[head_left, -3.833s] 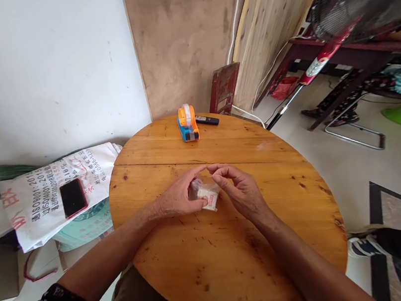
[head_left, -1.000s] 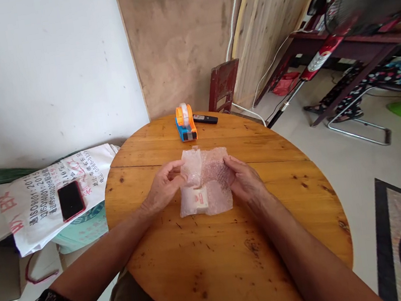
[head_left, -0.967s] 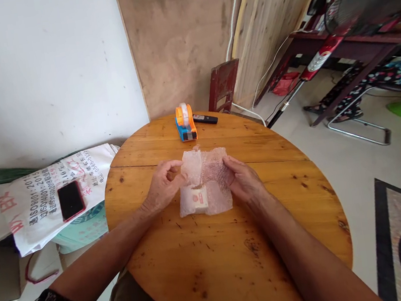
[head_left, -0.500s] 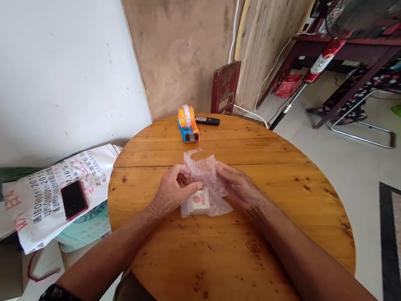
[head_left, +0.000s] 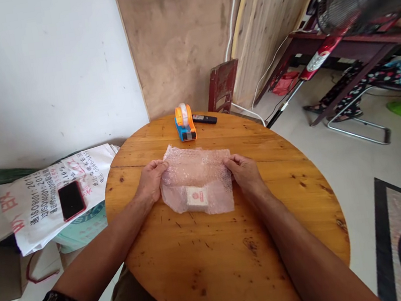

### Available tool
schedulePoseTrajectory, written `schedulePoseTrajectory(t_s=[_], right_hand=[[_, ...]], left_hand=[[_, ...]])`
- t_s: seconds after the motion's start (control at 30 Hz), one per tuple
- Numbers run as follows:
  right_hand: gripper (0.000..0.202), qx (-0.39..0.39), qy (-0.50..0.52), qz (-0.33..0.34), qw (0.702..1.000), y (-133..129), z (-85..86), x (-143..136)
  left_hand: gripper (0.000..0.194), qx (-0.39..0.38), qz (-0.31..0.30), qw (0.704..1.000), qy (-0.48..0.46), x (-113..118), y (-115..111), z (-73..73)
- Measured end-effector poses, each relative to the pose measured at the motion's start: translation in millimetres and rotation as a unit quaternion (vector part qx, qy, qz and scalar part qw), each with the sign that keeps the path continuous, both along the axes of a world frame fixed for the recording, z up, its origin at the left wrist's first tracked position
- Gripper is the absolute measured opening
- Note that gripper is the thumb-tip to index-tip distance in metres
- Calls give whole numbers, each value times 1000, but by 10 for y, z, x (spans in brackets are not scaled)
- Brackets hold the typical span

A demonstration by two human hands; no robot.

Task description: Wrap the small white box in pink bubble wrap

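Note:
A sheet of clear bubble wrap (head_left: pixel 197 166) lies spread out on the round wooden table (head_left: pixel 216 258). On the lower half of the wrap sits a small white box (head_left: pixel 197 197) with red print. My left hand (head_left: pixel 151 180) pinches the left edge of the wrap near its upper part. Opposite it, my right hand (head_left: pixel 244 173) grips the right edge between thumb and fingers. Neither hand touches the box. Beyond the wrap stands an orange and blue tape dispenser (head_left: pixel 185 122) with a roll of tape.
A black remote (head_left: pixel 204 118) lies beside the dispenser. Left of the table, a phone (head_left: pixel 72 200) rests on a white printed sack (head_left: pixel 94 169). A wooden chair (head_left: pixel 223 84) stands behind the table. At the right are a fan (head_left: pixel 341 8) and a person's legs (head_left: pixel 364 83).
My hands have moved apart, and the bunched bubble wrap is now stretched out wide and flat. The box shows more fully. The whole view has shifted slightly.

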State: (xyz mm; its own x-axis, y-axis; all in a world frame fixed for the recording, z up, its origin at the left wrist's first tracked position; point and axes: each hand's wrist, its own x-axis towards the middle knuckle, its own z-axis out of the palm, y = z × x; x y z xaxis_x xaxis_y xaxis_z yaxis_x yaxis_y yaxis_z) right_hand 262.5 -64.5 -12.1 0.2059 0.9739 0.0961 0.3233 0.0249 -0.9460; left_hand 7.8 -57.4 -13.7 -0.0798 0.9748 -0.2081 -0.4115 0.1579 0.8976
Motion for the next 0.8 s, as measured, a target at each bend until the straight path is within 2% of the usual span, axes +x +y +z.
schedulePoseTrajectory(t_s=[0.13,0.23,0.3,0.37,0.43,0.47,0.53,0.57,0.63,0.73,0.8], right_hand=[[16,-2,-138,1,990,24,24,78],[21,-20,-262,-31,964,13,110,101],[27,-14,-303,-68,950,-18,201,96],[24,28,-276,-74,958,-80,308,63],[23,75,-200,-9,977,-164,411,-1],[27,78,-161,53,982,-207,452,-40],[36,49,-140,181,972,-279,502,-110],[42,31,-148,225,963,-303,513,-135],[46,6,-174,265,948,-338,531,-158],[28,-9,-162,304,939,-415,633,-149],[24,-37,-106,387,915,-508,758,-158]], left_hand=[[30,15,30,999,40,17,16,-23],[37,13,41,996,75,14,24,-25],[37,56,68,989,119,0,13,-9],[34,137,106,971,163,-20,-24,28],[26,211,99,953,194,-36,-83,81],[22,231,68,949,204,-41,-116,107],[21,244,-11,944,222,-45,-171,149],[22,241,-45,942,228,-45,-189,162],[24,225,-86,941,236,-45,-204,170],[30,195,-113,948,225,-65,-192,162],[33,183,-130,948,226,-95,-180,162]])
